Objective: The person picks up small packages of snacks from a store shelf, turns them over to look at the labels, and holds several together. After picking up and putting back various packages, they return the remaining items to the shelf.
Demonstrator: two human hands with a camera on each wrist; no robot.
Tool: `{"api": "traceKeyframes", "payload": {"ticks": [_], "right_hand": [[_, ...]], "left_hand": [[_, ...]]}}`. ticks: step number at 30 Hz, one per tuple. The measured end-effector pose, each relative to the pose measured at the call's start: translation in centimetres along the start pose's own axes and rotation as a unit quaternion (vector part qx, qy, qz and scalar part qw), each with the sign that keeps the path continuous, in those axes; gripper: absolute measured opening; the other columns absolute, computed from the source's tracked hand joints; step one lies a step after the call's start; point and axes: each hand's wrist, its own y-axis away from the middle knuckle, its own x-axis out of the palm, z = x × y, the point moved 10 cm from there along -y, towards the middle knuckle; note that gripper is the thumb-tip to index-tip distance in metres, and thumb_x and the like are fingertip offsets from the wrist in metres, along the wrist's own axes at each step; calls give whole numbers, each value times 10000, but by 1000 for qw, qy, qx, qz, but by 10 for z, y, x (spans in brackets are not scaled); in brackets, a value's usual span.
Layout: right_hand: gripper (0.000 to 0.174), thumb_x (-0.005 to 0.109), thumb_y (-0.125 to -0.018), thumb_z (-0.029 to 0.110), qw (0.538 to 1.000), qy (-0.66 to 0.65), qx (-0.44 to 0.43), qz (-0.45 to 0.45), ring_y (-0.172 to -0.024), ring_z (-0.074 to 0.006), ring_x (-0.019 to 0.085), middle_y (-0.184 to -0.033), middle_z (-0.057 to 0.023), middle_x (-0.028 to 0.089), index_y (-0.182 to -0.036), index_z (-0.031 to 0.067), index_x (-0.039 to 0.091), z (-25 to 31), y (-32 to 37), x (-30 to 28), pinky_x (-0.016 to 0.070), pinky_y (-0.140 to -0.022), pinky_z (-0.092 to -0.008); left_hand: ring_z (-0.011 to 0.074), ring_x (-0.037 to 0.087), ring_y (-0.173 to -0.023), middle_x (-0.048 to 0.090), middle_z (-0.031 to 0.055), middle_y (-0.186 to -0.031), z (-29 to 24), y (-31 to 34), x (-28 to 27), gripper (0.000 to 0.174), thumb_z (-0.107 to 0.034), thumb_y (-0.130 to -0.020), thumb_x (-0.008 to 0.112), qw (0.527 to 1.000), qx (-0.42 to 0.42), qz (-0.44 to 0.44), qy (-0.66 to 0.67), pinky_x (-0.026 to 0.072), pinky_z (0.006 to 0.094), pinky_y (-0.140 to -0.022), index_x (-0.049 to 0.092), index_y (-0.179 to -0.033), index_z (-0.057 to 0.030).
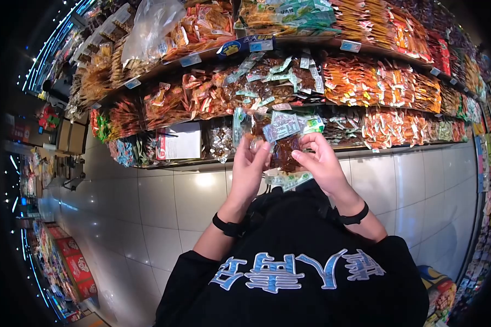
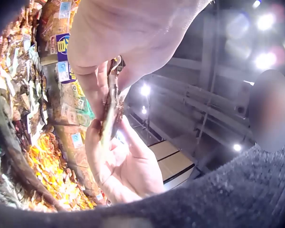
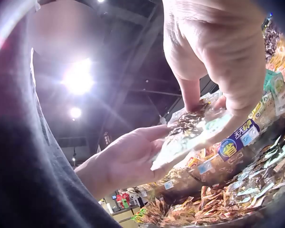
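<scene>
Both hands hold up small clear packets of dark brown food with pale green labels, in front of the chest. In the head view the left hand [image 1: 251, 166] pinches the left side of the packets [image 1: 283, 155], thumb toward the camera. On their right side the right hand [image 1: 319, 163] grips with thumb and bent fingers. Seen edge-on in the left wrist view, the packets [image 2: 112, 102] stand between the left hand [image 2: 128, 38] and the right hand [image 2: 128, 166]. The right wrist view shows the packets [image 3: 185, 133] between the right hand [image 3: 218, 52] and the left hand [image 3: 123, 156].
Curved shelves [image 1: 305, 103] of packaged snacks stretch across the front, with price tags along their edges. A white sign [image 1: 179, 141] sits on the lower shelf at left. Tiled floor [image 1: 158, 201] lies below; a red display [image 1: 73, 261] stands at lower left.
</scene>
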Motion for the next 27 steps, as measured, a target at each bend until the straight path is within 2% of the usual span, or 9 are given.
{"api": "traceKeyframes", "payload": {"ticks": [4, 5, 8, 9, 10, 12, 16, 22, 27], "right_hand": [[409, 641, -912, 36, 1000, -5, 16, 8, -996, -123, 565, -1091, -96, 556, -1260, -5, 430, 4, 7, -7, 473, -870, -265], [440, 638, -912, 39, 1000, -10, 23, 19, -1019, -133, 566, -1115, -108, 562, -1294, -17, 427, 6, 8, -10, 472, -886, -275], [508, 630, -911, 49, 995, 0, 71, 69, -1086, -166, 565, -1231, -151, 554, -1357, -60, 413, 7, 13, -21, 462, -933, -302], [475, 593, -926, 54, 997, 28, 45, 53, -1127, -177, 569, -1292, -161, 551, -1353, -83, 435, 8, 15, -31, 454, -965, -309], [461, 577, -934, 53, 996, 1, 53, 75, -1128, -175, 573, -1290, -155, 558, -1353, -81, 437, 11, 18, -36, 454, -970, -311], [436, 544, -949, 53, 989, -53, 69, 119, -1131, -172, 582, -1284, -143, 572, -1353, -76, 441, 24, 27, -45, 455, -979, -315], [375, 490, -970, 55, 988, -143, 28, 47, -1133, -200, 591, -1223, -132, 592, -1326, -52, 440, 57, 45, -95, 475, -981, -331], [364, 423, -989, 70, 986, -152, -54, -52, -1131, -241, 602, -1252, -167, 573, -1331, -52, 424, 103, 89, -166, 499, -975, -387], [362, 450, -998, 109, 972, -180, -77, -132, -1119, -204, 596, -1229, -131, 590, -1331, -34, 439, 113, 127, -213, 481, -969, -362]], "left_hand": [[139, 661, -899, 619, 61, -1036, -17, 7, 14, 367, -139, -1003, 523, 1000, 13, -16, 19, 551, 264, -766, 417, -1348, -72], [177, 657, -983, 628, 97, -1134, -17, 7, 10, 348, -125, -997, 526, 999, 28, -30, -10, 555, 283, -806, 467, -1331, -48], [234, 626, -1088, 611, 135, -1230, -44, 6, 25, 280, -118, -980, 547, 985, 161, 7, -69, 528, 332, -908, 574, -1241, -19], [275, 585, -1165, 598, 160, -1268, -67, 11, 34, 238, -99, -957, 566, 948, 277, 28, -153, 476, 370, -990, 646, -1160, -2], [285, 585, -1165, 616, 176, -1235, -78, 20, 42, 222, -85, -941, 577, 934, 317, 34, -160, 439, 391, -1029, 672, -1119, 8], [285, 594, -1157, 616, 193, -1239, -86, 28, 53, 211, -20, -901, 586, 901, 364, 19, -234, 458, 372, -1005, 691, -1081, 11], [301, 589, -1179, 610, 214, -1247, -90, 44, 90, 266, 85, -838, 569, 871, 411, -2, -269, 469, 363, -992, 708, -1050, 2], [330, 574, -1207, 603, 222, -1259, -61, 58, 152, 334, 146, -803, 540, 855, 438, 26, -276, 456, 376, -1014, 711, -1049, 0], [330, 578, -1199, 606, 225, -1254, -22, 64, 196, 305, 122, -804, 565, 882, 398, 47, -249, 440, 375, -1021, 710, -1047, 8]]}}
